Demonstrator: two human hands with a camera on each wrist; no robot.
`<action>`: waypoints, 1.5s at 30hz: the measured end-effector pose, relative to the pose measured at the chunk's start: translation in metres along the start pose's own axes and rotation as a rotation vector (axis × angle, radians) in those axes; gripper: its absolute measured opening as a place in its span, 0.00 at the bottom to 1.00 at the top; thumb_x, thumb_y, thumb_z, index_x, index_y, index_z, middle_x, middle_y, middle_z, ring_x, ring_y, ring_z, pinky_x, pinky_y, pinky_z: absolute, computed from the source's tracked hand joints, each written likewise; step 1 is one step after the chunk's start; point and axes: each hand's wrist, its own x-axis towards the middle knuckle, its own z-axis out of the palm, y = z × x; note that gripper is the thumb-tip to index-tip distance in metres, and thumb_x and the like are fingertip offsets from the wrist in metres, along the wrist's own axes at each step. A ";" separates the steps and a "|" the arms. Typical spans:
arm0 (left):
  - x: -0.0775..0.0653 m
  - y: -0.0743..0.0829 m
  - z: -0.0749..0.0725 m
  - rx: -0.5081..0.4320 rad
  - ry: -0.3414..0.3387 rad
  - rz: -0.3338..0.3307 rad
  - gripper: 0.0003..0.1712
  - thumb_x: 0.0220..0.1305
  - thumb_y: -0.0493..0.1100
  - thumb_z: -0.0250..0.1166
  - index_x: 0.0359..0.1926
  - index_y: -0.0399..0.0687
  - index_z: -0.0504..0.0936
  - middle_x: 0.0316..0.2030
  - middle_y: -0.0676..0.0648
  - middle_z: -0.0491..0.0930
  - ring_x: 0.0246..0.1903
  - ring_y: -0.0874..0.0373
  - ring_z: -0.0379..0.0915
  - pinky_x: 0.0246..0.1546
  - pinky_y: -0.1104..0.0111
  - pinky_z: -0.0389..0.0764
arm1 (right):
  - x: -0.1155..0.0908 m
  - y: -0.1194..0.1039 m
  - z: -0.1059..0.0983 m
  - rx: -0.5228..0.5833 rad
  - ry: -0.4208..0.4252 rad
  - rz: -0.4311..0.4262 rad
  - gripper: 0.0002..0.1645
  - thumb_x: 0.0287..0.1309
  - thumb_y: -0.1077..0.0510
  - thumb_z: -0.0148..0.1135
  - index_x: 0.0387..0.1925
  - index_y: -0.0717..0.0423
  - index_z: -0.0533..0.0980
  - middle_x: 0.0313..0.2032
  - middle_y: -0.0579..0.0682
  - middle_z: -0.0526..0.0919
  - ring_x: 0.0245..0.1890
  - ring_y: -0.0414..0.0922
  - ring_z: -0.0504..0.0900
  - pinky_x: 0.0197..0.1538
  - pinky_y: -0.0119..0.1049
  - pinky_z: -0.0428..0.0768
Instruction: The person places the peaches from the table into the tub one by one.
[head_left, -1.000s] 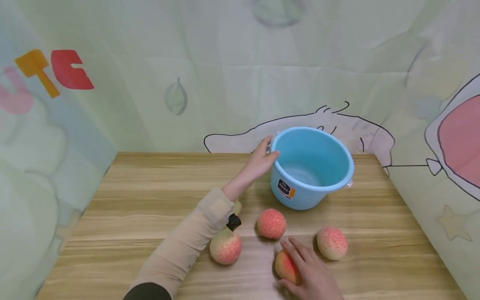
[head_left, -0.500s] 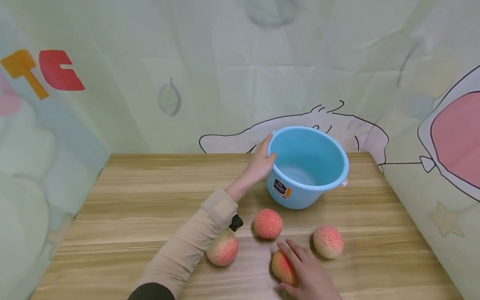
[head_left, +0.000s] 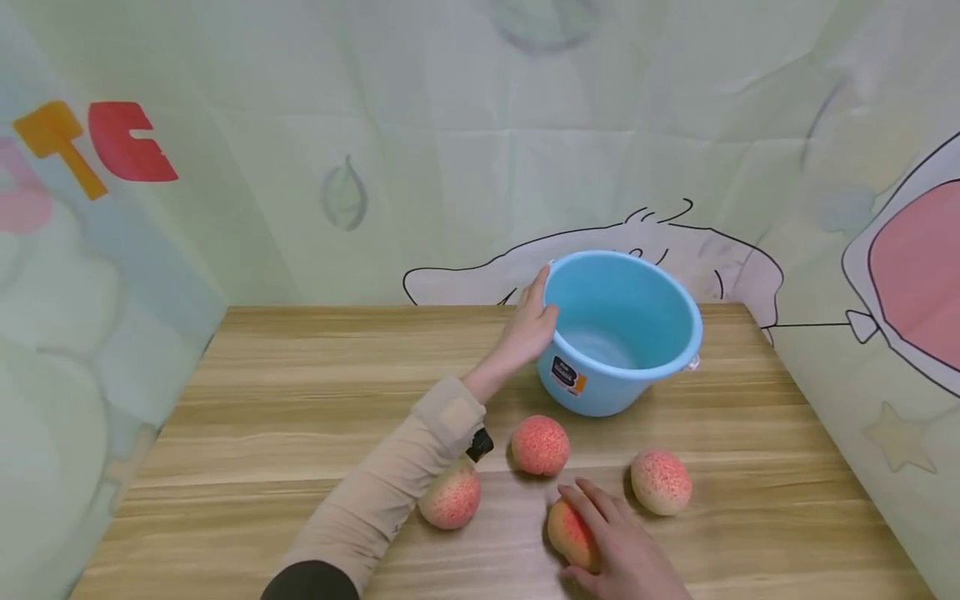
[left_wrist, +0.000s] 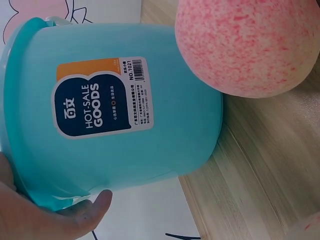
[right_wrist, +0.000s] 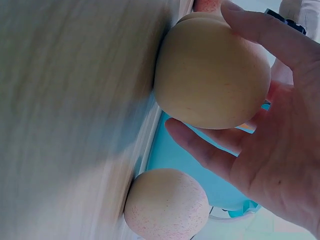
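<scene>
A light blue plastic bucket stands at the back of the table. My left hand grips its left rim, the thumb at the near edge and the fingers outside. The label shows in the left wrist view. My right hand holds a yellow-and-red peach at the front, fingers and thumb curled round it. In the right wrist view this peach rests on the tabletop. A redder peach lies between that hand and the bucket.
A speckled peach lies right of my right hand. Another peach is partly covered by my left sleeve. A printed cloth backdrop rises behind the wooden table.
My left forearm has shifted slightly right, hiding a peach that showed beside the cuff one second ago. Head view swung slightly. My right hand stays on its peach.
</scene>
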 end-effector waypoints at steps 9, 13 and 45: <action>0.000 0.000 0.000 -0.006 -0.003 -0.014 0.37 0.72 0.41 0.41 0.77 0.59 0.38 0.75 0.43 0.48 0.71 0.44 0.54 0.66 0.45 0.65 | 0.000 0.000 0.001 -0.052 0.028 -0.027 0.52 0.38 0.45 0.77 0.67 0.46 0.64 0.62 0.54 0.72 0.60 0.54 0.73 0.56 0.51 0.78; 0.001 0.000 0.000 -0.016 0.000 -0.013 0.36 0.72 0.41 0.41 0.77 0.56 0.39 0.74 0.42 0.49 0.71 0.43 0.54 0.66 0.45 0.65 | 0.001 0.000 0.000 -0.076 0.037 -0.037 0.51 0.37 0.44 0.77 0.66 0.49 0.66 0.59 0.54 0.74 0.58 0.53 0.74 0.55 0.50 0.79; 0.002 0.000 0.001 -0.019 0.011 -0.030 0.36 0.72 0.41 0.41 0.77 0.60 0.39 0.74 0.43 0.49 0.71 0.45 0.53 0.67 0.46 0.64 | -0.002 -0.001 -0.028 -0.116 0.069 -0.054 0.49 0.38 0.37 0.75 0.63 0.48 0.69 0.53 0.46 0.78 0.50 0.45 0.79 0.49 0.45 0.82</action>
